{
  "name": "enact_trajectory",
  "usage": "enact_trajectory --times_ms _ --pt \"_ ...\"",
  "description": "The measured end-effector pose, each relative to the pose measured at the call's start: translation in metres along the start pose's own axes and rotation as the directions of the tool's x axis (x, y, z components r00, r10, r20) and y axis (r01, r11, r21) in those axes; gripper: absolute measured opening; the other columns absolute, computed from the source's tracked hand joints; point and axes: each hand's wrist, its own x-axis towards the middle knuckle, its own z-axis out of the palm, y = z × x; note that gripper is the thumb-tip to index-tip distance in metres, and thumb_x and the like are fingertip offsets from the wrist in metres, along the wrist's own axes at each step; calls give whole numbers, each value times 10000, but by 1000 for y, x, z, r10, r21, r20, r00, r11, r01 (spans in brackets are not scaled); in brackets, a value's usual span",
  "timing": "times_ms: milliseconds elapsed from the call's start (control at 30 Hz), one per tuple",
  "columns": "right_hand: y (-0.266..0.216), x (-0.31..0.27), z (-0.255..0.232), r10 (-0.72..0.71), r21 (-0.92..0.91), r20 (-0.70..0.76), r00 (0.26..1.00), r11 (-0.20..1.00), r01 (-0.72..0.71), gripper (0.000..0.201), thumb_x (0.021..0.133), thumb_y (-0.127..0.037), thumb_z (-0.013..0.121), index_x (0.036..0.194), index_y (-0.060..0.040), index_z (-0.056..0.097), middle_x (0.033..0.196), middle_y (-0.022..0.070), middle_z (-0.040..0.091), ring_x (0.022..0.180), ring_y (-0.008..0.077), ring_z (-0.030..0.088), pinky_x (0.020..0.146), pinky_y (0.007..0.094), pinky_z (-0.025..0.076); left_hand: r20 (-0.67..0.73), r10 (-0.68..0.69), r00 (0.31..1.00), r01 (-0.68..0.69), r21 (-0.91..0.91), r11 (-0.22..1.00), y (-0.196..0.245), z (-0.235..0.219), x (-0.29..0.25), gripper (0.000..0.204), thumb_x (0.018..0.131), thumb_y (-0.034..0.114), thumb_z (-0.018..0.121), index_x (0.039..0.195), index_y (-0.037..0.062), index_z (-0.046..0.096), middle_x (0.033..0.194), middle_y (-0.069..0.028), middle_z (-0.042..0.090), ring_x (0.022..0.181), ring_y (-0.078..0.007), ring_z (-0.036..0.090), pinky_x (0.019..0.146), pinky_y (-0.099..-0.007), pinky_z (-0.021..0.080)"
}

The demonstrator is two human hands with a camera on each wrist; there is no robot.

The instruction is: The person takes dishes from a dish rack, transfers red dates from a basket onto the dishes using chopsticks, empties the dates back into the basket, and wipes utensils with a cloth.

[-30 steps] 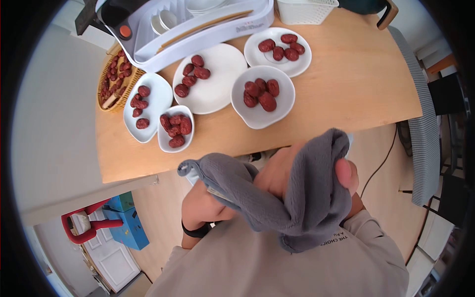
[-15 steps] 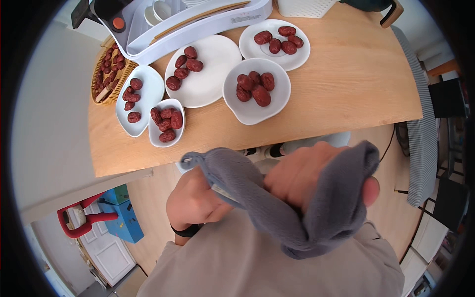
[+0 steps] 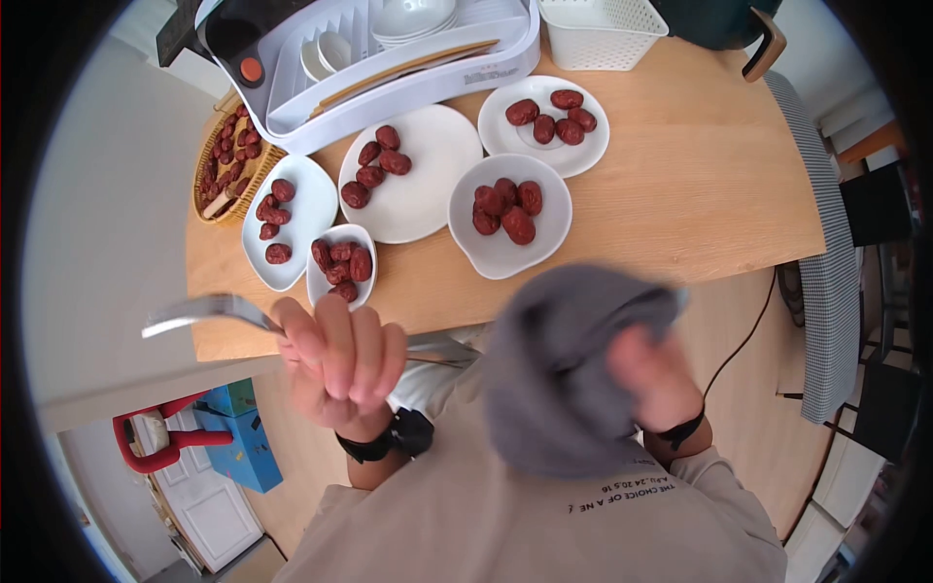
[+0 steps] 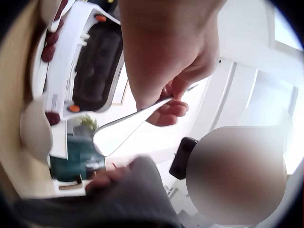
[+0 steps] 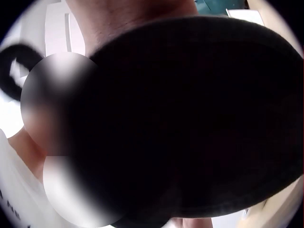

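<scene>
Two hands, near edge of counter (image 3: 680, 194): L hand (image 3: 335, 360) fingers curled round spoon (image 3: 199, 313), raised, bowl pointing left; R hand (image 3: 651, 374) clutches grey cloth (image 3: 564, 369), blurred, chest-high.

table: wooden table (image 3: 680, 185)
on it: four white plates and a bowl of red dates (image 3: 505, 206), wicker basket (image 3: 225, 160), white dish rack (image 3: 389, 49), white plastic basket (image 3: 603, 24)
</scene>
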Motion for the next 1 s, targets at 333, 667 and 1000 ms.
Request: enact_trajectory --times_ms 333,667,1000 --pt "44 32 28 -96 -519 393 914 798 307 284 906 -198 600 1111 -30 496 965 170 584 820 383 589 706 426 485 -87 33 996 -30 35 999 -11 13 -1 139 976 25 422 1076 40 517 731 -20 488 521 -119 450 553 -275 419" --pt "27 35 17 9 -517 461 887 815 260 241 877 -174 607 1058 -31 539 802 174 615 723 395 595 652 436 476 -113 70 991 -78 -67 995 1 7 -10 171 997 24 381 1125 45 492 819 -32 504 608 -140 491 612 -324 436" --pt "33 29 42 -700 -115 -247 670 708 697 638 939 -560 495 1211 17 517 992 168 591 839 215 582 826 310 473 272 -98 957 132 -109 985 40 -28 -24 166 979 39 511 1089 -41 607 982 -217 607 908 -373 659 1013 -697 377"
